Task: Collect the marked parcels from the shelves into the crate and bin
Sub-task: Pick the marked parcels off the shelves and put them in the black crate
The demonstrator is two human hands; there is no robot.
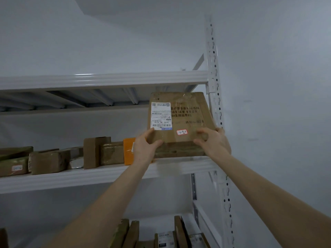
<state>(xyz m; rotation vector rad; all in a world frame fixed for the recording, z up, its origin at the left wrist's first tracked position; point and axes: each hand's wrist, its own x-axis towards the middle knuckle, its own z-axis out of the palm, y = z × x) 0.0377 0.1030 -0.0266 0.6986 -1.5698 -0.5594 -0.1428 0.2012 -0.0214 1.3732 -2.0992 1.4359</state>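
A large brown cardboard parcel [186,115] stands at the right end of the upper shelf [107,174], tilted with its top face toward me. It carries a white shipping label and a small red-bordered sticker with handwriting. My left hand [145,147] grips its lower left corner, thumb on the face and fingers under the edge. My right hand [213,140] grips the lower right corner the same way, fingers wrapped round the side.
Several smaller brown parcels [50,161] and an orange box [128,151] line the same shelf to the left. A white slotted upright [214,72] stands right of the parcel. More parcels [161,235] stand on the shelf below. No crate or bin shows.
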